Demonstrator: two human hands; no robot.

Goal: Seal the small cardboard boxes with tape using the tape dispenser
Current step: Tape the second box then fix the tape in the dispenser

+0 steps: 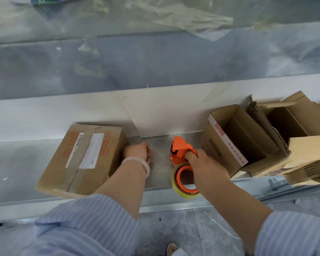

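Note:
A closed cardboard box (85, 157) with tape strips and labels on top lies at the left of the metal ledge (159, 167). My left hand (138, 151) rests against its right side with the fingers curled and nothing visible in them. My right hand (205, 166) grips the orange tape dispenser (181, 150), which stands on the ledge with its roll of clear tape (185, 180) toward me. An open cardboard box (238, 137) stands just right of the dispenser.
Further right lie several more open, torn cardboard boxes (296, 126), some overhanging the ledge. Behind the ledge rises a white sill (63, 115) and a pane covered with plastic film (155, 52). A grey stone floor (183, 228) lies below.

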